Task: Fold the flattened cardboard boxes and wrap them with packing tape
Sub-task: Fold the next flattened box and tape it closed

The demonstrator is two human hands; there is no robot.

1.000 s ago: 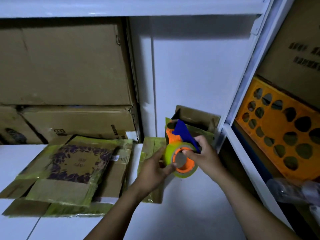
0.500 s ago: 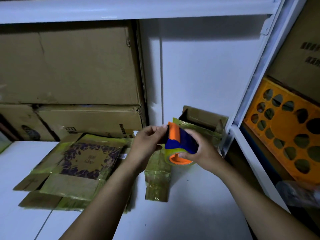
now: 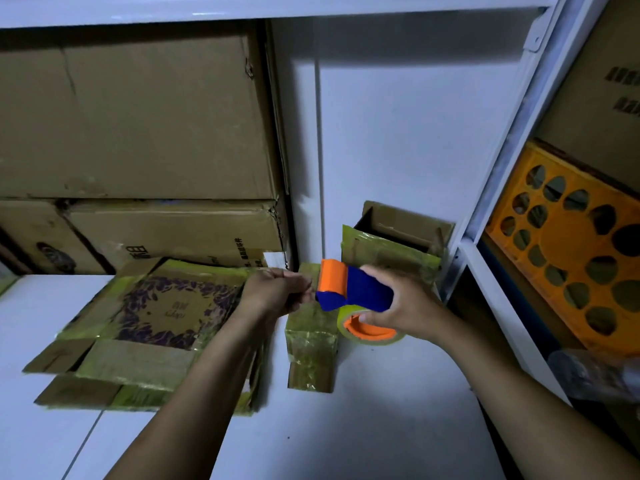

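Packing tape, a yellowish clear roll on an orange core, sat in an orange-and-blue plastic tape dispenser. The right hand gripped the dispenser, with fingers curled over the blue body and the thumb against the orange core beneath. It was held in the air above the white shelf surface, with its orange end pointing towards the left hand.

That hand hung just beside the orange end with its fingers curled in and the tips bunched. Whether they pinched a tape end could not be told.

Below the gap between the two hands lay a small folded cardboard box, wrapped in glossy yellow-green tape, flat on the shelf and clear of both hands. To its left, partly under the left forearm, was a stack of flattened cardboard boxes. They were taped in the same yellow-green, and the top one bore a purple leaf-wreath print.

Behind the dispenser an open-topped brown cardboard box stood against the white back wall, near the right hand but apart from it. Large brown shipping cartons were piled at the back left. An orange plastic crate with round holes leaned in the neighbouring bay, beyond the white upright post.
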